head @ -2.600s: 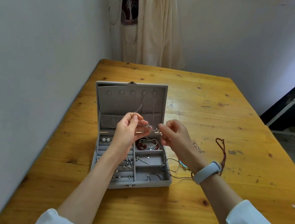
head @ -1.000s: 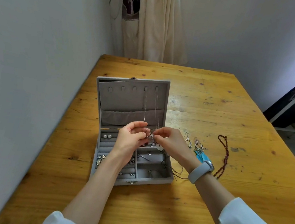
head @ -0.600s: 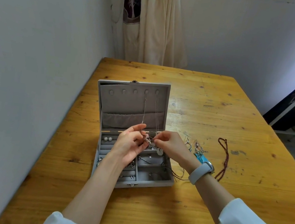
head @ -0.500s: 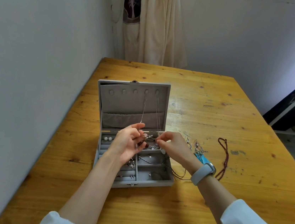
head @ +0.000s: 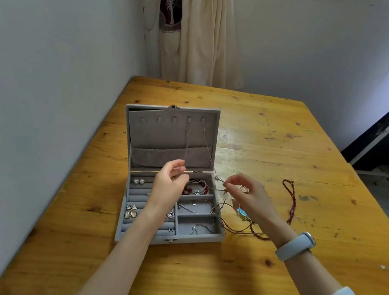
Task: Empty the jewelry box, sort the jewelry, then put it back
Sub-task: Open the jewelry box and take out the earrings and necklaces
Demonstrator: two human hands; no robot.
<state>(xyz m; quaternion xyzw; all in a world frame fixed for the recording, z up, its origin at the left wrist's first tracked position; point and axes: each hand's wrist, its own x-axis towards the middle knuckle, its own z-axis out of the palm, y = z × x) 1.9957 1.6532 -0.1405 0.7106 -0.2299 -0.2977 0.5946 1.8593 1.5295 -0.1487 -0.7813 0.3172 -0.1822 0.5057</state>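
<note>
The grey jewelry box (head: 192,238) stands open on the wooden table (head: 263,141), its lid (head: 155,137) upright. Two thin silver necklaces hang from the lid's right hooks. My left hand (head: 170,185) pinches the lower end of the left necklace (head: 186,144) above the box's back compartments. My right hand (head: 250,197) is just right of the box and pinches the right necklace (head: 209,149), drawn taut and slanting off to the right. Pearl earrings (head: 139,181), a red bead bracelet (head: 195,189) and silver pieces lie in the compartments.
A dark red bead string (head: 291,201) lies on the table right of my right hand. A blue feather earring (head: 242,212) and a brown cord (head: 237,230) lie by the box's right side. The wall runs along the table's left edge.
My hands have parted. The right hand has moved right, off the box, drawing its necklace taut. The left hand has stayed over the back of the box.
</note>
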